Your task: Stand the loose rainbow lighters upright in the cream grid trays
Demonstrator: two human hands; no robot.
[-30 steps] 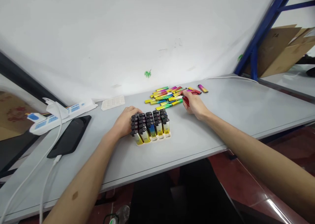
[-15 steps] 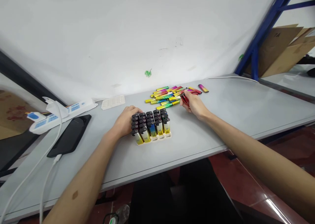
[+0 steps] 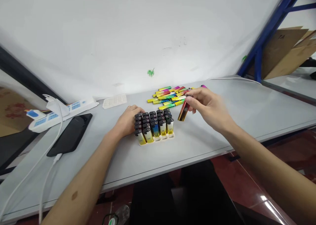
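Observation:
A white holder with holes (image 3: 164, 138) stands on the table, filled with upright lighters (image 3: 155, 127) with black tops. Bare holes show along its front right edge. My left hand (image 3: 128, 119) curls round the back left side of this group, with its fingertips partly hidden behind the lighters. My right hand (image 3: 207, 105) pinches a red and gold lighter (image 3: 184, 111) by its top end, bottom pointing down, in the air right of the holder. Behind it lies a loose pile of shiny multicoloured lighters (image 3: 165, 97).
To the left are a black phone (image 3: 70, 135) on a white cable and a white power strip (image 3: 63, 114) with plugs. A second white holed plate (image 3: 115, 101) lies near the wall. Cardboard boxes (image 3: 283, 52) stand behind a blue frame (image 3: 258, 62) at right.
My right hand has lifted the red lighter from the pile and brought it nearer and lower, turning it upright beside the holder. My left hand stays at the holder.

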